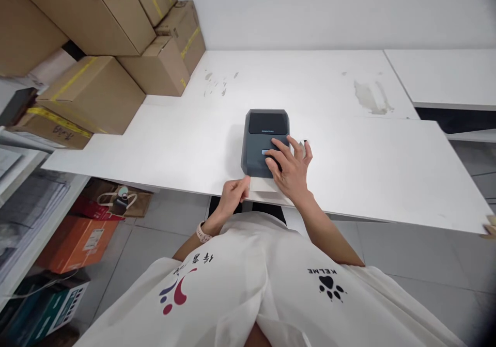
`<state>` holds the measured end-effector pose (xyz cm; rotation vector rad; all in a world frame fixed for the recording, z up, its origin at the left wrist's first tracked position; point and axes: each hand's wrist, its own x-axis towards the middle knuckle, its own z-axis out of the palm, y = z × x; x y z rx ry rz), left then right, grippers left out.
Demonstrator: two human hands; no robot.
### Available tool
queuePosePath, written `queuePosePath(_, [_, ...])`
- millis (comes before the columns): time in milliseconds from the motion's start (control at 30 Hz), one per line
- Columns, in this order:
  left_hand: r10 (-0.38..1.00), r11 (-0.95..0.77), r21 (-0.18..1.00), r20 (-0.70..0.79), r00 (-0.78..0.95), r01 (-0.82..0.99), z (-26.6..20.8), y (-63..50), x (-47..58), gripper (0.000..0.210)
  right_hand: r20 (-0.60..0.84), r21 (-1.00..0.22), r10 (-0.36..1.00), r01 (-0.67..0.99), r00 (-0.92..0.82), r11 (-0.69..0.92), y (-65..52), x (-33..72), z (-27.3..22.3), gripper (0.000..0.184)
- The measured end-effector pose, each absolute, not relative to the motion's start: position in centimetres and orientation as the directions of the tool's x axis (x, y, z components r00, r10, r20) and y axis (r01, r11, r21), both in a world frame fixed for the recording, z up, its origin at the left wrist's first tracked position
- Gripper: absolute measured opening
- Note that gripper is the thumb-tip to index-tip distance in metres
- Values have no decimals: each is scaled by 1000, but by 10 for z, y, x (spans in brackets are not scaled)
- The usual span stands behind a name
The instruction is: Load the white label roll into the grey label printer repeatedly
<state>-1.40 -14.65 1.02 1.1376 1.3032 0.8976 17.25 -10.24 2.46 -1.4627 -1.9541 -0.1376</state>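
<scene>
A dark grey-blue label printer [256, 162] sits near the front edge of the white table, with a dark glossy panel at its far end and a small light button on its top. A white paper strip [263, 184] lies at the printer's near end, toward the table edge. My left hand [234, 193] is closed in a pinch at the strip's left edge, by the printer's near left corner. Spread fingers of my right hand [290, 169] rest over the printer's right side, close to the button. Partly hidden behind those fingers is a small white object with a black spot [304, 142].
Cardboard boxes [96, 91] with yellow tape are stacked on the left. The white table [349, 166] has worn patches toward the back. Lower left, a shelf stands beside an orange box [79, 243] and a paper bag on the tiled floor. A white wall rises behind.
</scene>
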Motion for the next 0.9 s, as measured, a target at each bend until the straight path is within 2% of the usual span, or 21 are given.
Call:
queuePosePath(67, [990, 108, 988, -96, -108, 110, 8, -142, -18, 48, 561, -287, 817, 895, -131, 341, -102, 172, 27, 27])
queuePosePath(133, [976, 8, 990, 22, -217, 140, 6, -137, -19, 33, 547, -289, 829, 904, -114, 316, -105, 171, 26, 30])
queuePosePath(167, [975, -14, 988, 48, -217, 152, 4, -134, -18, 33, 535, -298, 838, 905, -106, 305, -108, 170, 25, 31])
queuePosePath(233, [989, -14, 987, 37, -145, 157, 1, -131, -15, 51, 496, -334, 863, 896, -96, 292, -116, 171, 22, 35])
queuePosePath(333, [1000, 7, 990, -4, -25, 139, -4, -132, -8, 65, 405, -489, 914, 837, -29, 243, -129, 173, 13, 46])
queuePosePath(433, [1000, -11, 985, 10, 11, 171, -4, -136, -5, 65, 308, -687, 948, 706, 74, 168, -139, 175, 8, 60])
queuePosePath(500, [1000, -18, 982, 16, 15, 186, -2, -136, -6, 64, 281, -759, 955, 632, 97, 160, -143, 176, 9, 61])
queuePosePath(600, [1000, -26, 988, 25, 14, 152, 0, -135, -8, 64, 243, -836, 963, 529, 117, 147, -145, 176, 14, 61])
queuePosePath(733, [999, -46, 994, 47, -8, 101, -1, -133, -8, 61, 129, -949, 975, 307, 184, 67, -148, 175, 14, 66])
queuePosePath(900, [997, -73, 995, 76, -35, 64, -3, -132, -7, 59, 82, -988, 976, 145, 201, 53, -148, 176, 12, 62])
